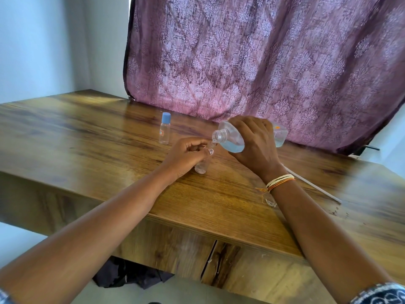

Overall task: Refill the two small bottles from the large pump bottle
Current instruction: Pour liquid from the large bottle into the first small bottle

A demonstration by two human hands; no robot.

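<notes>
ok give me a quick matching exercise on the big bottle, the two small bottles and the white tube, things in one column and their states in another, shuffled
Things:
1. large bottle
2. capped small bottle
3. open small bottle
4. white tube

States:
A. stands alone on the table, blue cap on
B. lies flat on the table by the right wrist
C. tipped sideways in the right hand, neck open, no pump on it
D. steadied by the left hand under the pouring neck

Pairs: 1-C, 2-A, 3-D, 4-B
</notes>
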